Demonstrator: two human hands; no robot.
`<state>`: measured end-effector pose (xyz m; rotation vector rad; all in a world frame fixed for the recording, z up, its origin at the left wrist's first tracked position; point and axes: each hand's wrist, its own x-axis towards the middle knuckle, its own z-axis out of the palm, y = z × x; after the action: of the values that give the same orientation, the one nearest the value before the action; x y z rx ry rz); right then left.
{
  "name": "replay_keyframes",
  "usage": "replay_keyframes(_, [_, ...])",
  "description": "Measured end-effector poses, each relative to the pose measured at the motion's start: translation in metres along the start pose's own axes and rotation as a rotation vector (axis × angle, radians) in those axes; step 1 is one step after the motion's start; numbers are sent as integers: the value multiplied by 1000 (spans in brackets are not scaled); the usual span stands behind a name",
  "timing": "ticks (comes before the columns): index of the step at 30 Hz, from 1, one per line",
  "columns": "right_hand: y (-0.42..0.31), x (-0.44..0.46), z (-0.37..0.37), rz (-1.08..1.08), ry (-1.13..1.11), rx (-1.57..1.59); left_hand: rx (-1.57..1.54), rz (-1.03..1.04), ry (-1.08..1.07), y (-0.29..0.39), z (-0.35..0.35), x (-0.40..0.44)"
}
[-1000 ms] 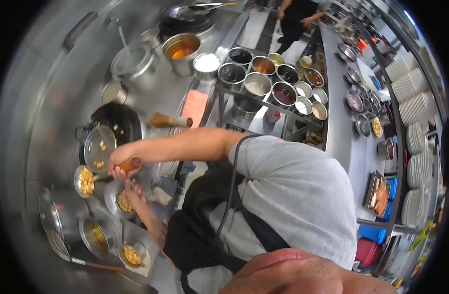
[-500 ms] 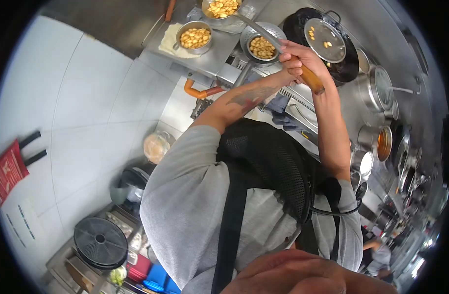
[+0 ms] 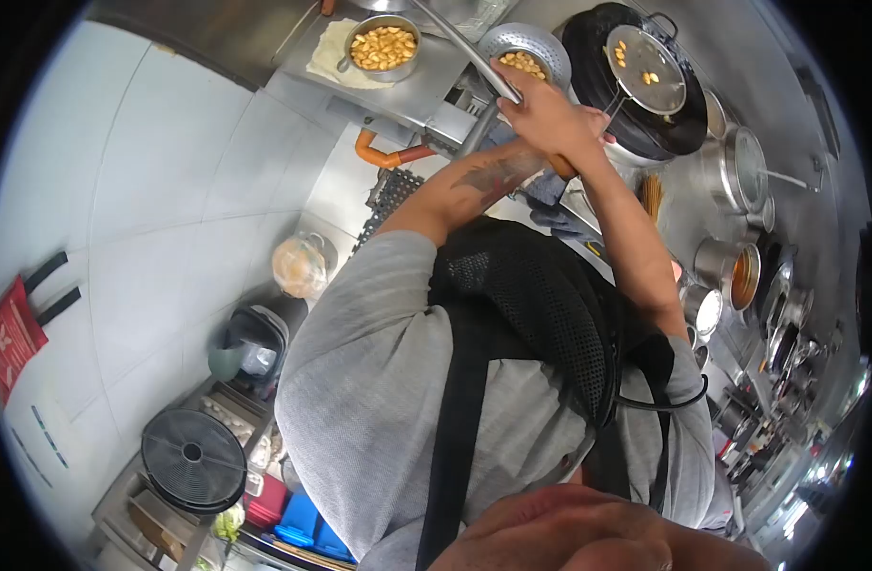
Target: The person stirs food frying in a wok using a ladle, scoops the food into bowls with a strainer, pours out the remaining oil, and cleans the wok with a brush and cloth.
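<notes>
My right hand [image 3: 547, 112] is closed round the long shaft of a ladle-like tool [image 3: 464, 46], whose wooden end [image 3: 561, 167] shows below the wrist. The tool's far end lies beyond the top edge. My left hand [image 3: 596, 122] is mostly hidden behind the right forearm, as the arms cross. Its fingers close at the handle of a round mesh strainer [image 3: 656, 93], held over a black wok [image 3: 588, 48] with a few golden food pieces on the mesh. Below my right hand's shaft, a perforated metal bowl [image 3: 500, 40] surrounds more golden pieces [image 3: 523, 63].
A metal pot [image 3: 417, 61] full of golden pieces stands on a cloth [image 3: 333, 59] on the steel counter [image 3: 434, 78]. Several pots, one with orange liquid [image 3: 743, 278], line the right side. A white tiled wall [image 3: 150, 171] is at left.
My right hand has moved left and down with the long tool, whose far end has left view at the top. The strainer has shifted slightly right. The whole view has shifted a little.
</notes>
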<state>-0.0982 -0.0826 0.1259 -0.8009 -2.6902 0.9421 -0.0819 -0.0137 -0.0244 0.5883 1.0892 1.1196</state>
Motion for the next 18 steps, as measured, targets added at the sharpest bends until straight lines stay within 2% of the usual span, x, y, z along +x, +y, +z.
replay_keyframes(1, [-2,-5,0,15,20,3,49,12,58,3,2,-10])
replay_keyframes(3, [-4,-25,-12,39,100,-73,40,168,270,10,25,-34])
replay_keyframes(4, [5,-38,-24,193,88,-105,39,253,345,16,37,-41])
replay_keyframes(5, [13,-52,-36,346,68,-140,44,232,262,23,28,-41])
replay_keyframes(6, [27,-70,-43,196,215,81,56,123,109,37,8,-37])
replay_keyframes(8, [17,-116,-71,250,309,540,146,-47,-46,75,-38,-21])
replay_keyframes(10, [36,-157,-91,359,388,661,285,-77,-13,116,-61,-7])
replay_keyframes(12, [53,-196,-104,415,519,677,412,17,118,143,-71,18])
replay_keyframes(14, [72,-229,-111,422,641,724,862,89,262,172,-65,29])
replay_keyframes(15, [77,-244,-113,422,670,732,885,97,245,178,-65,45])
replay_keyframes(16, [77,-257,-115,469,724,791,1203,56,178,177,-69,69])
replay_keyframes(18, [77,-279,-115,527,816,863,1442,48,135,166,-45,77])
